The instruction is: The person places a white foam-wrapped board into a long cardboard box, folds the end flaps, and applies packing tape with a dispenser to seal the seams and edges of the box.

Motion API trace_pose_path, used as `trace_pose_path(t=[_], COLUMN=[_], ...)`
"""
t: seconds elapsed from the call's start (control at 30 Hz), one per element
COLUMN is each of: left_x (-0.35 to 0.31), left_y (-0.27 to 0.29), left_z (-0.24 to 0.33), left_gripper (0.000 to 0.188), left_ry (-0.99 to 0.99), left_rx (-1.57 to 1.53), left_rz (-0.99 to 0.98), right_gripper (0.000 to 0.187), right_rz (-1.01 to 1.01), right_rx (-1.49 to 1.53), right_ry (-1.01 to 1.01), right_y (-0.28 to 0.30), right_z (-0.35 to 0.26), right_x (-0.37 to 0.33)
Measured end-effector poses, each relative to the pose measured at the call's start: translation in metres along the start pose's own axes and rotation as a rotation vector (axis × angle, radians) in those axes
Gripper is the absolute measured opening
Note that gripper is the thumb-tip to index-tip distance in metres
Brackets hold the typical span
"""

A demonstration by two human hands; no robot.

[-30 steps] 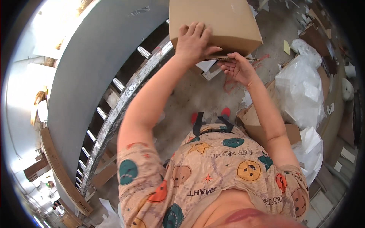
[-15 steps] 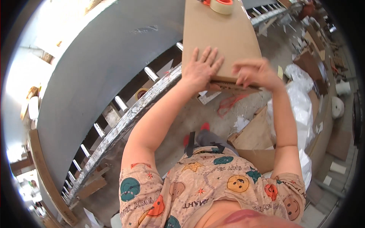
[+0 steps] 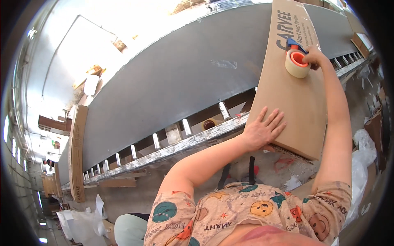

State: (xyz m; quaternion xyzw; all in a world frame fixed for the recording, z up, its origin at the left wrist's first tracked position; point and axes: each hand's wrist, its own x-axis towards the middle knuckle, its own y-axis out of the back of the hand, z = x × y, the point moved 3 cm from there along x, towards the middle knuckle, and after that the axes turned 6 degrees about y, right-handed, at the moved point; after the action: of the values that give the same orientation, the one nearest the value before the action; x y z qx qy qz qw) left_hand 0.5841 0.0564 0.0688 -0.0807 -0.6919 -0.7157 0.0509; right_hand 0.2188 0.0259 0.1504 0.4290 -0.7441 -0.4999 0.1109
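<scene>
Head view: the left hand [image 3: 262, 131], fingers spread, grip unclenched, rests on a long cardboard carton [image 3: 291, 106]. On top, the right hand [image 3: 315, 57] grasps a tape dispenser [image 3: 298, 70] (orange-cored). Seemingly, it's being secured; lifting would call for a firm grip.

Brown carton [image 3: 283, 98], dark-printed; blue-and-orange tape dispenser [image 3: 292, 42] with cream tape roll [image 3: 294, 71]; grey conveyor belt [image 3: 176, 98]; beige T-shirt [image 3: 236, 201] patterned with teal, yellow, orange faces.

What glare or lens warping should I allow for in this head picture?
Head view, upper left: glare bleaches the background white; head view, middle: the grey conveyor's far edge bows into an arc; head view, rim: corners go black; head view, right: tape roll looks clear.
</scene>
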Motion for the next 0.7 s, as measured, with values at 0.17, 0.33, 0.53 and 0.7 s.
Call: trace_pose_path(t=[0.17,0.33,0.53,0.7], left_x=[0.012,0.017,-0.002,-0.016], left_y=[-0.001,-0.001,0.006,0.007], left_z=[0.003,-0.005,-0.02,-0.017], left_gripper=[0.098,0.095,0.085,0.077], left_ry=[-0.119,-0.262,-0.214,-0.194], left_rx=[0.022,0.015,-0.183,-0.285], left_rz=[0.017,-0.063,0.126,0.166], right_gripper=[0.031,0.037,0.041,0.046], right_rz=[-0.122,0.398,0.523,0.659], right_rx=[0.416,0.681,1.354,1.509], right_ry=[-0.32,-0.36,-0.515,-0.264], right_y=[-0.022,-0.051,-0.151,-0.169], right_z=[0.097,0.089,0.029,-0.045], right_x=[-0.083,-0.25,-0.41,-0.414])
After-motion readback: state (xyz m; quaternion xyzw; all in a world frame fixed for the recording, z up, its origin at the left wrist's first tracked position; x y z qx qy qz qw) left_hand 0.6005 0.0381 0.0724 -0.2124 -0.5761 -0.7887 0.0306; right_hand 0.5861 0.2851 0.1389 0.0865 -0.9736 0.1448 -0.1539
